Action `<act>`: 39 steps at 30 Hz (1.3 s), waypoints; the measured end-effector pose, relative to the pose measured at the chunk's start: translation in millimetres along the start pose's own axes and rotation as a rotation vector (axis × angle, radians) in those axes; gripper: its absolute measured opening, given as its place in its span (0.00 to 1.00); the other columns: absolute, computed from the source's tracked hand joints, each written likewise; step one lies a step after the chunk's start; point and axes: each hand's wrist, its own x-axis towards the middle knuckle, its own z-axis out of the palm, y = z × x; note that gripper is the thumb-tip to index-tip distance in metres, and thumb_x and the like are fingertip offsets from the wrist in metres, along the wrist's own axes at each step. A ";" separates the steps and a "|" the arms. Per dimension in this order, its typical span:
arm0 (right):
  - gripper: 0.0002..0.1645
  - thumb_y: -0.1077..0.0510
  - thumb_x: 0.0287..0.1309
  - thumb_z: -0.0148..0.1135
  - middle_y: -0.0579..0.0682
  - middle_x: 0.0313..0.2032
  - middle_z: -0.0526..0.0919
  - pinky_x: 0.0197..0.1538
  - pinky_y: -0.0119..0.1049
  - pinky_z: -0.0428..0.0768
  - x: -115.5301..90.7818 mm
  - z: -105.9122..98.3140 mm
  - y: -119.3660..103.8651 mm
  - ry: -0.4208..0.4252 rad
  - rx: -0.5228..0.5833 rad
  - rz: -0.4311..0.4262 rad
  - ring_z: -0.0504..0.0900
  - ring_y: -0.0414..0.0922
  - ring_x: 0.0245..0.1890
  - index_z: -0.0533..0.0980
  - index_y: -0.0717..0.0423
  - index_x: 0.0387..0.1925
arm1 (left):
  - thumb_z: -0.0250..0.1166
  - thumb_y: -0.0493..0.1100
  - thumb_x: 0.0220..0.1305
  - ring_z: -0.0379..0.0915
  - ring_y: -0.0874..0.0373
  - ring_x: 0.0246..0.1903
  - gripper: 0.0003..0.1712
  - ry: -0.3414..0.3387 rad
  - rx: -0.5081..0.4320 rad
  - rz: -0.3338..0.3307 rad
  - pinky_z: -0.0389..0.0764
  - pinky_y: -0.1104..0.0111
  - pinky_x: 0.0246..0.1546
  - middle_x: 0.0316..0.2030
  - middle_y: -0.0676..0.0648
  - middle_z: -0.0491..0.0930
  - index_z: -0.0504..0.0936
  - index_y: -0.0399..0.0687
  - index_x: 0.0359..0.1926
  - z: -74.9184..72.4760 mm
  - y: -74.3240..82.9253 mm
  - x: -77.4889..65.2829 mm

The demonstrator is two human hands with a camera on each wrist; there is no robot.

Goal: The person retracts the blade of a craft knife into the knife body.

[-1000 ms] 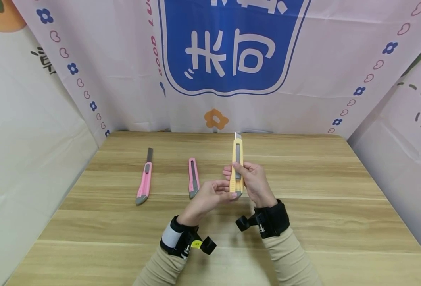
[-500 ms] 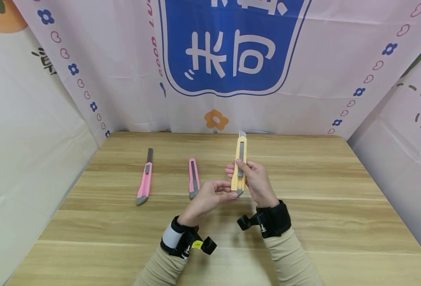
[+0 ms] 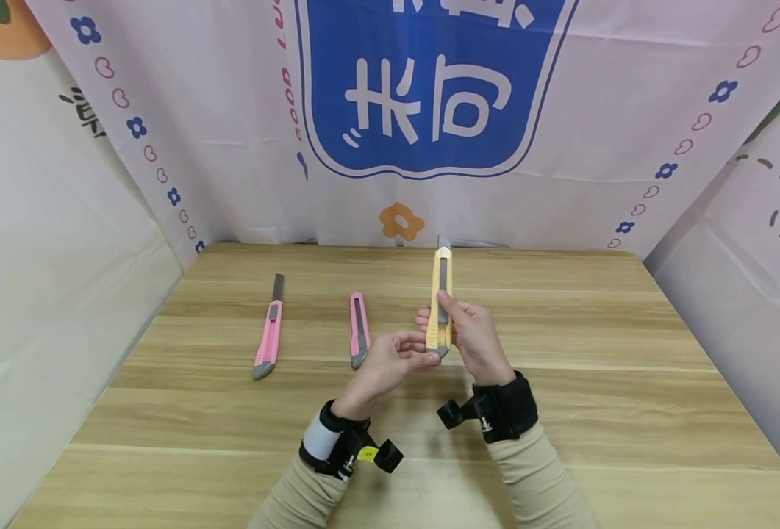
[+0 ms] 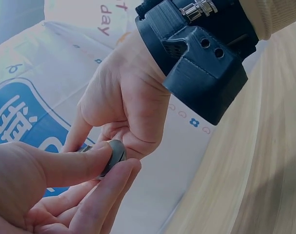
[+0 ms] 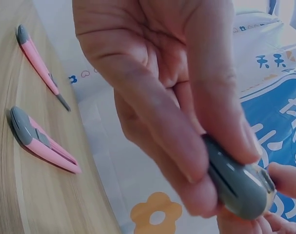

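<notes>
A yellow utility knife (image 3: 442, 270) is held up over the table, blade end pointing away, with a short length of blade out of its tip. My left hand (image 3: 386, 364) pinches the knife's grey end cap (image 4: 118, 150) between thumb and fingers. The right hand (image 3: 477, 336) grips the body from the right, thumb on the grey slider. In the right wrist view the left fingers cover much of the knife, and only the grey end cap (image 5: 240, 190) shows well. Left of the hands lies a pink utility knife (image 3: 359, 330), its blade not showing.
Farther left, a second pink utility knife (image 3: 267, 334) lies on the wooden table (image 3: 614, 411) with its dark blade extended. A printed cloth backdrop (image 3: 244, 184) hangs at the table's back edge, and more cloth (image 3: 52, 279) stands along the sides.
The yellow knife has risen slightly; it leaned a little right half a second ago and stands straighter now. Both hands keep their hold. The pink knives have not moved.
</notes>
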 end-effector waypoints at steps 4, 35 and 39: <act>0.28 0.47 0.69 0.53 0.40 0.28 0.89 0.44 0.29 0.85 -0.1 2.3 0.8 0.017 0.001 -0.018 0.88 0.36 0.32 0.74 0.69 0.54 | 0.65 0.32 0.59 0.86 0.53 0.41 0.19 0.004 -0.010 0.003 0.84 0.57 0.51 0.47 0.32 0.83 0.77 0.31 0.52 0.0 0.7 -0.3; 0.24 0.57 0.68 0.54 0.40 0.23 0.89 0.38 0.31 0.86 1.6 2.1 5.3 0.001 0.020 -0.139 0.88 0.37 0.28 0.71 0.78 0.53 | 0.64 0.32 0.61 0.86 0.57 0.37 0.17 -0.027 0.001 0.000 0.86 0.61 0.46 0.45 0.31 0.83 0.78 0.30 0.51 -2.8 4.1 -2.6; 0.23 0.58 0.69 0.53 0.39 0.24 0.88 0.39 0.31 0.86 0.6 2.7 4.4 -0.005 0.008 -0.122 0.89 0.37 0.29 0.71 0.76 0.55 | 0.65 0.32 0.60 0.86 0.57 0.36 0.17 -0.022 0.002 0.013 0.86 0.60 0.46 0.45 0.31 0.84 0.78 0.30 0.51 -3.6 4.5 -2.7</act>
